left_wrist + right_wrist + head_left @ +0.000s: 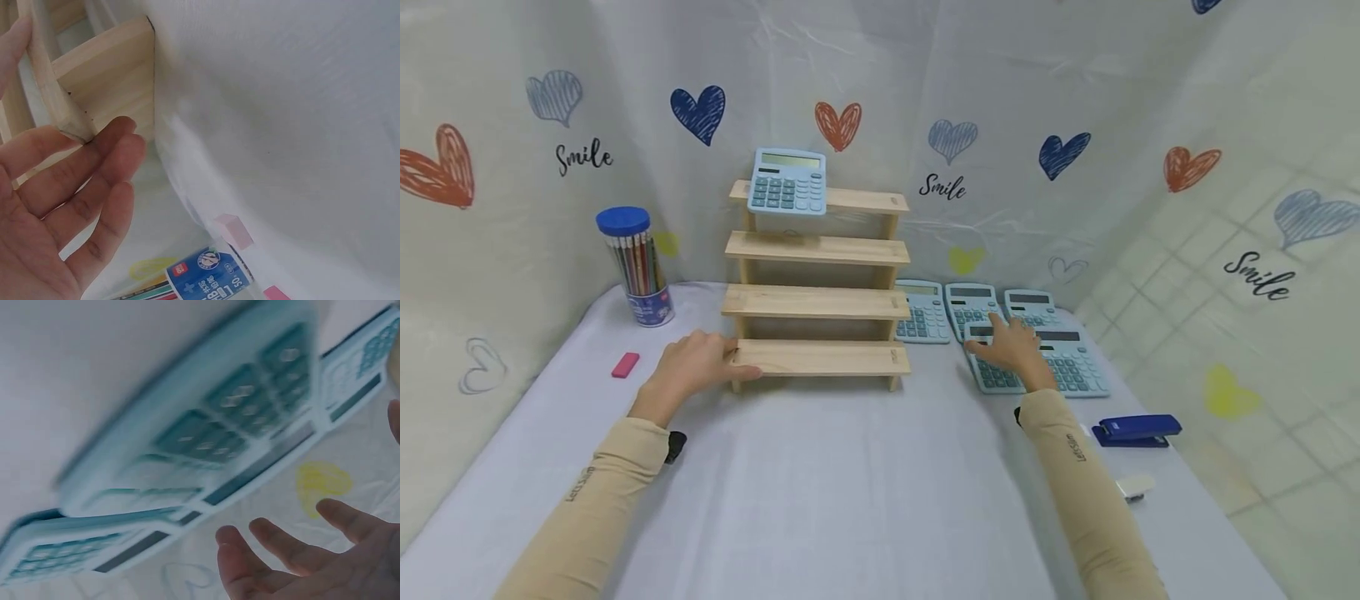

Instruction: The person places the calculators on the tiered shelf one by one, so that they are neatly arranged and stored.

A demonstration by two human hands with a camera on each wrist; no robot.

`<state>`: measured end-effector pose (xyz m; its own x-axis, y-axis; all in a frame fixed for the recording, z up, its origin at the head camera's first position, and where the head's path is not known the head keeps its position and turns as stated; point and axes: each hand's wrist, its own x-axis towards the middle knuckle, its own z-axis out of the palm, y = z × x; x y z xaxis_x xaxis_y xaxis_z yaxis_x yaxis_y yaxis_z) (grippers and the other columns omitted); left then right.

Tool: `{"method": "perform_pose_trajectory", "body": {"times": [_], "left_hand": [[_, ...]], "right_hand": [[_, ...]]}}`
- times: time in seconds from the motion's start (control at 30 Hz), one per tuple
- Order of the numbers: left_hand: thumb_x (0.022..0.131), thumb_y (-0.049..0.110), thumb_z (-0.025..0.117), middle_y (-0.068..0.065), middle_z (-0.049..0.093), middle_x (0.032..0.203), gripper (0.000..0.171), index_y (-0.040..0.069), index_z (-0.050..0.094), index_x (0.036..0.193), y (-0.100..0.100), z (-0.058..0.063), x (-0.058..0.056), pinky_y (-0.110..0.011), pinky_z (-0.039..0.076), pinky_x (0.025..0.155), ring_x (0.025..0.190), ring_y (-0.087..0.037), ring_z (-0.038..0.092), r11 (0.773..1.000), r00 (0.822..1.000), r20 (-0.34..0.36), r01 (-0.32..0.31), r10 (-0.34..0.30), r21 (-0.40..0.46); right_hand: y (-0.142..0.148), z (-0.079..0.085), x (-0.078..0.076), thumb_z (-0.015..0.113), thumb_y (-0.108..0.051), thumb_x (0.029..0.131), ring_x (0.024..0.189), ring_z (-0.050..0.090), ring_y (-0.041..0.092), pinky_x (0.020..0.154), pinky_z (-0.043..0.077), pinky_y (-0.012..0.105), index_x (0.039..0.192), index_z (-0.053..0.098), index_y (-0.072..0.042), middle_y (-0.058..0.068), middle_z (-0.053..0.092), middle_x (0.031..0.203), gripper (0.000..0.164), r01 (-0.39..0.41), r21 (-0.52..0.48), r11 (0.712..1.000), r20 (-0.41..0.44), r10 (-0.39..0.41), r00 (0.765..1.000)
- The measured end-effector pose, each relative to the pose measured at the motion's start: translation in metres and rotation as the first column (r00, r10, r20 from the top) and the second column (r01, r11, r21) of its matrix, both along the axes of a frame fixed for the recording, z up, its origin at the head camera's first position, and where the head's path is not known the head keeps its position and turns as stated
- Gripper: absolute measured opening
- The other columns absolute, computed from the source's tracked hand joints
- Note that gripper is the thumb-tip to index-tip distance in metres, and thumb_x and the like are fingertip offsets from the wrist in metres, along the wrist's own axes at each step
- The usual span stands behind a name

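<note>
Standing toward the far side of the white-covered table [850, 492], a four-tier wooden stand [816, 302] is held at the left end of its lowest board by the left hand [696, 367], the board being pinched between thumb and curled fingers. One light-blue calculator [787, 183] is propped at the left of the top board, its keys turned to the near side. Just to the right of the stand, five more calculators are grouped, with three [922, 315] in the far row and two [1073, 372] in the near row. Over the near-left one [997, 379] the right hand [1017, 346] is held with its fingers spread; whether that calculator is touched cannot be told. To the left of the stand, a blue-lidded pencil tub [638, 275] is placed at the far side, and a pink eraser [625, 365] is seen nearer. On the right, a blue stapler [1135, 430] is laid beyond a small white object [1135, 486], partly hidden by the right sleeve [1078, 475]. The scene is backed by a pale sheet [880, 50] printed with hearts.
</note>
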<state>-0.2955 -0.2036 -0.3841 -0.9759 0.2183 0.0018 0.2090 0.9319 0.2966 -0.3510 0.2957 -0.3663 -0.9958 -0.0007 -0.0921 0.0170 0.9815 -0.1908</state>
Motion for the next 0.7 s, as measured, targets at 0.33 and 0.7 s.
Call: {"method": "perform_pose_trajectory", "body": {"times": [0.33, 0.7], "left_hand": [[0.081, 0.067, 0.071, -0.013, 0.063, 0.088, 0.073, 0.006, 0.068, 0.122, -0.002, 0.002, 0.002, -0.036, 0.041, 0.058, 0.074, -0.024, 0.053, 1.0, 1.0, 0.014, -0.001, 0.001, 0.003], [0.082, 0.064, 0.071, -0.008, 0.055, 0.078, 0.063, 0.007, 0.069, 0.109, 0.001, 0.001, 0.002, -0.035, 0.037, 0.057, 0.073, -0.023, 0.05, 1.0, 1.0, 0.011, 0.011, -0.011, 0.008]], "right_hand": [[0.024, -0.02, 0.003, 0.05, -0.061, 0.096, 0.141, 0.004, 0.071, 0.107, 0.017, 0.081, 0.16, 0.014, -0.003, 0.043, 0.004, 0.159, 0.094, 0.057, -0.025, 0.998, 0.137, -0.053, 0.989], [0.014, -0.03, 0.012, 0.055, -0.073, 0.087, 0.14, 0.006, 0.072, 0.106, 0.018, 0.082, 0.158, 0.023, -0.004, 0.045, 0.005, 0.157, 0.104, 0.054, 0.031, 0.998, 0.146, -0.058, 0.988]]}}
